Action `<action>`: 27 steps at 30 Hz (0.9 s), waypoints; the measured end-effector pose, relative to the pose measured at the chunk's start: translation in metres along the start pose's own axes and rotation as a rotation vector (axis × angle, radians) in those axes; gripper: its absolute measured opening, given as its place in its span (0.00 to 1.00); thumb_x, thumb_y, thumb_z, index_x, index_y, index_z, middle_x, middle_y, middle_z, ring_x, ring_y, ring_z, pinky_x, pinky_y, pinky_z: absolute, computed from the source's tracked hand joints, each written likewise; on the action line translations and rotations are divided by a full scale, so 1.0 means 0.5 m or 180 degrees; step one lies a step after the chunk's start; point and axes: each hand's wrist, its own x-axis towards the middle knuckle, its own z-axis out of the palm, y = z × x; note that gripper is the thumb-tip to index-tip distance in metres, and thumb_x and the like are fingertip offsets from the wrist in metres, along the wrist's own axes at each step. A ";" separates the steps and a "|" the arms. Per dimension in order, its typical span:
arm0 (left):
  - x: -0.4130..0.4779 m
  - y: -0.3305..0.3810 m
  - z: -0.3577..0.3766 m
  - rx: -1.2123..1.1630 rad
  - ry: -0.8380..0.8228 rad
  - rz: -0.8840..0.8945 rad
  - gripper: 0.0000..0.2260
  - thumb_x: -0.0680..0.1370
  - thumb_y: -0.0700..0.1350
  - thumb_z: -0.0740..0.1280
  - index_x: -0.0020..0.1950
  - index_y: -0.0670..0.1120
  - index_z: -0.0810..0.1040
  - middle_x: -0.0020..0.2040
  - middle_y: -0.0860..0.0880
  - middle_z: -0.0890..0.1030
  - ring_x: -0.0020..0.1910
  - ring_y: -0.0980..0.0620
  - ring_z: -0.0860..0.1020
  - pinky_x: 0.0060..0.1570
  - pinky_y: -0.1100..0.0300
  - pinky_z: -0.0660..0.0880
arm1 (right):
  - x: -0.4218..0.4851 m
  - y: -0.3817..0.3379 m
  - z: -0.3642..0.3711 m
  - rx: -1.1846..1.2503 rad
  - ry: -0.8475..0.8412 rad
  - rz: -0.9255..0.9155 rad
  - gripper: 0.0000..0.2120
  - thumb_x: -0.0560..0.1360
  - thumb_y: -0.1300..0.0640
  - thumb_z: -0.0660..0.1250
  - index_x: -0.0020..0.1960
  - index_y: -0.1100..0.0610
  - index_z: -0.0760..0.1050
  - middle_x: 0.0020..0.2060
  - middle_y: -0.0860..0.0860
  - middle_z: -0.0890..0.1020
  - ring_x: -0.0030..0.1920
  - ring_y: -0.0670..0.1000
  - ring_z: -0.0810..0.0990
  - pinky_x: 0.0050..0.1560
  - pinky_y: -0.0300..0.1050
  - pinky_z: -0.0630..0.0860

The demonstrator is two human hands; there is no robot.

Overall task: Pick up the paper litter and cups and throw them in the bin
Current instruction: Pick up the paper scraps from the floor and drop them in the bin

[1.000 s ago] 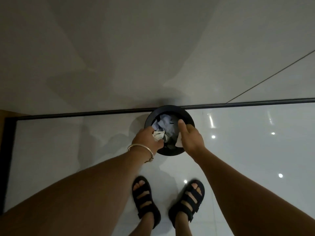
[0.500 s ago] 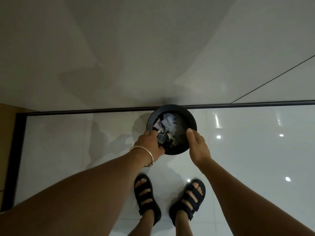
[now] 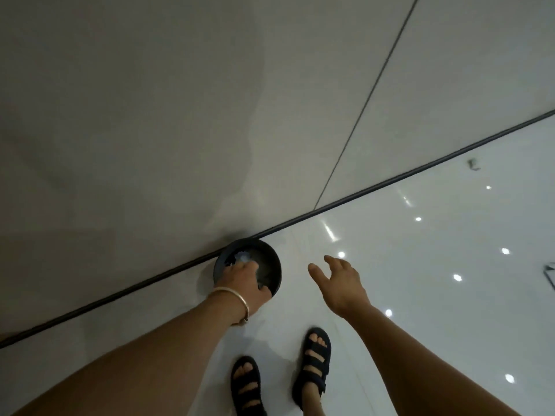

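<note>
A round black bin (image 3: 274, 267) stands on the glossy white floor against the wall's dark baseboard. Crumpled pale paper (image 3: 242, 257) lies inside it. My left hand (image 3: 244, 285), with a thin bangle on the wrist, reaches into the bin, its fingers stretched over the litter and holding nothing that I can see. My right hand (image 3: 341, 282) hovers open above the floor to the right of the bin, fingers spread, holding nothing.
My feet in black sandals (image 3: 312, 372) stand just behind the bin. A small dark scrap (image 3: 473, 164) lies on the floor far right near the baseboard (image 3: 390, 181). A thin dark frame (image 3: 550, 276) pokes in at the right edge.
My right hand left the bin's rim and swung out to the right, now open. My left hand pushed deeper into the bin. The view turned to the right.
</note>
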 end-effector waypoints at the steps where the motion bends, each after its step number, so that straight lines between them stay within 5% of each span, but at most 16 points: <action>1: -0.017 0.025 -0.025 0.0026 -0.0008 0.0075 0.25 0.74 0.54 0.65 0.69 0.46 0.68 0.67 0.44 0.68 0.66 0.44 0.67 0.65 0.53 0.67 | -0.032 -0.003 -0.032 0.0047 0.0090 0.0062 0.34 0.78 0.33 0.53 0.77 0.51 0.58 0.76 0.52 0.61 0.75 0.55 0.57 0.71 0.57 0.60; 12: -0.243 0.388 -0.154 0.0733 -0.0207 0.1323 0.28 0.74 0.56 0.64 0.72 0.47 0.64 0.69 0.46 0.67 0.66 0.45 0.68 0.63 0.53 0.68 | -0.394 0.101 -0.322 0.0597 0.0931 0.0650 0.33 0.77 0.35 0.57 0.75 0.51 0.61 0.73 0.52 0.65 0.73 0.55 0.61 0.69 0.55 0.64; 27: -0.542 0.951 0.095 0.1183 -0.0467 0.2245 0.26 0.75 0.54 0.64 0.71 0.48 0.65 0.67 0.47 0.69 0.61 0.46 0.72 0.56 0.49 0.74 | -0.803 0.663 -0.573 0.1005 0.1564 0.1761 0.35 0.77 0.36 0.59 0.77 0.53 0.58 0.74 0.54 0.63 0.73 0.57 0.61 0.69 0.55 0.66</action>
